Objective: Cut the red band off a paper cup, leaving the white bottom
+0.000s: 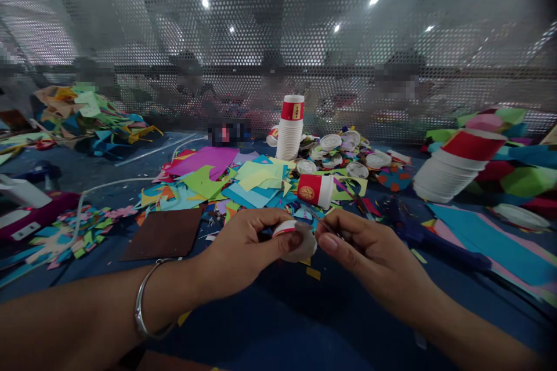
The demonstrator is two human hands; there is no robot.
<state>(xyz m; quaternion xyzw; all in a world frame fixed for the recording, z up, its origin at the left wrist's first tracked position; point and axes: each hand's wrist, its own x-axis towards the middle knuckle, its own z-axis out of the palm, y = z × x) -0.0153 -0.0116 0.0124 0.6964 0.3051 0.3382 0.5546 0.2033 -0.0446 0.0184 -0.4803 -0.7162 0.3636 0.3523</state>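
Observation:
My left hand [255,243], with a silver bangle at the wrist, pinches a small cut piece of a paper cup [304,246], whitish with a red band at its upper edge. Close to the right of that piece is my right hand [365,246], its fingers closed on a thin metal tool [321,222] that is mostly hidden; its kind does not show clearly. Just beyond both hands a red and white paper cup [315,188] lies on its side. Small yellow paper scraps [313,273] lie below the held piece.
Coloured paper sheets [256,179] and round white cup pieces [331,142] cover the table's middle. Stacked paper cups [289,133] stand behind; another stack [456,165] leans at right. A blue glue gun [435,240], brown paper [163,233] and a purple power strip [39,217] flank the hands.

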